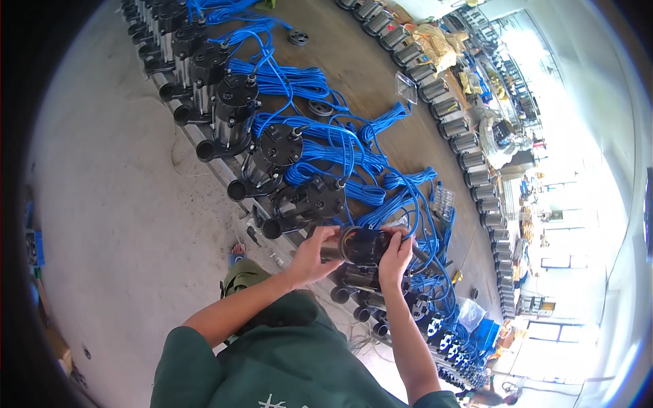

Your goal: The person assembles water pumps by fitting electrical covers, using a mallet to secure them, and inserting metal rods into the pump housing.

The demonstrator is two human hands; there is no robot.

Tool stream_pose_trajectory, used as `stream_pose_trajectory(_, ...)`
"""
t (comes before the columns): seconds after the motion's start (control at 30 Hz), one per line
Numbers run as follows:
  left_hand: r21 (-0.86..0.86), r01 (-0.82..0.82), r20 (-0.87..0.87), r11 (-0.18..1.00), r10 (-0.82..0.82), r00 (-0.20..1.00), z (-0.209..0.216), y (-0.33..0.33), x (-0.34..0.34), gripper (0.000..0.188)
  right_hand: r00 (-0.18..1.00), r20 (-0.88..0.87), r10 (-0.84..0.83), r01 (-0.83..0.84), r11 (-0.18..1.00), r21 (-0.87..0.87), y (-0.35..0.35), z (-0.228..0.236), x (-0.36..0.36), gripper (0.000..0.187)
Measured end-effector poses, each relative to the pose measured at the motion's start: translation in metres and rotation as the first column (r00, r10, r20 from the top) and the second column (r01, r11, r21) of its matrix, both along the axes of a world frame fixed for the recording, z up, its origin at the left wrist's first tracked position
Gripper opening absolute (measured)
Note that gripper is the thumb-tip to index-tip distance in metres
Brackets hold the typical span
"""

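Between my two hands is a submersible pump (pixel 365 245), tipped on its side, with a grey metal body and a black end. My left hand (pixel 313 258) is closed around its metal body, thumb and fingers on either side. At the black end my right hand (pixel 395 260) grips it, close to where a blue cable (pixel 412 204) runs. The underside of the pump and part of my fingertips are hidden. Just beyond my left hand stands another black pump (pixel 309 204) with a round outlet toward me.
A row of black pumps (pixel 235 109) lines the bench's near edge, continuing below right with more pumps (pixel 435 326). Coils of blue cable (pixel 306 81) cover the bench (pixel 367 75) behind them. Farther back is a row of metal cylinders (pixel 445 109). The concrete floor (pixel 122 204) lies at left.
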State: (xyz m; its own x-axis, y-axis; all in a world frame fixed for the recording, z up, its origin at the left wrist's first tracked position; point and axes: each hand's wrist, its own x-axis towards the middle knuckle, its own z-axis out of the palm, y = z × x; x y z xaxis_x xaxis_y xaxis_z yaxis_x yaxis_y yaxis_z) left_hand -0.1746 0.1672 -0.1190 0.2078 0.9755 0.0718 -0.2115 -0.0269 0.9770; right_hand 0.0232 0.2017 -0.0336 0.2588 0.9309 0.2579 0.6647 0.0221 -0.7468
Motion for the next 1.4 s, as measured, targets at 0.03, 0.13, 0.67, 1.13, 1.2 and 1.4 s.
stream_pose_trajectory(0.03,-0.021,0.140,-0.098,0.990,-0.141,0.985,0.003,0.001,-0.005,0.098,0.999,0.015,-0.032,0.032,0.999,0.032,-0.004,0.001,-0.006,0.021)
stream_pose_trajectory(0.13,0.122,0.116,-0.288,0.986,-0.076,0.955,0.000,0.003,-0.002,0.101,0.995,0.099,-0.008,0.006,1.000,0.026,-0.006,0.006,-0.024,0.022)
stream_pose_trajectory(0.67,-0.224,0.300,0.187,0.927,-0.261,0.947,0.007,0.069,0.044,0.058,0.945,0.032,0.326,-0.327,0.940,0.100,0.015,0.007,-0.006,0.020)
stream_pose_trajectory(1.13,-0.133,0.123,-0.007,0.983,-0.126,0.992,0.040,0.052,0.046,0.040,0.536,0.640,0.550,0.247,0.622,-0.743,0.061,-0.044,0.168,0.035)
stream_pose_trajectory(1.2,-0.156,0.149,-0.029,0.976,-0.155,0.987,0.043,0.054,0.047,0.043,0.648,0.607,0.459,0.209,0.660,-0.722,0.071,-0.045,0.179,0.028)
stream_pose_trajectory(1.4,-0.197,0.236,-0.094,0.952,-0.258,0.961,0.037,0.063,0.041,0.046,0.917,0.387,0.101,0.202,0.718,-0.666,0.062,-0.023,0.187,0.041)
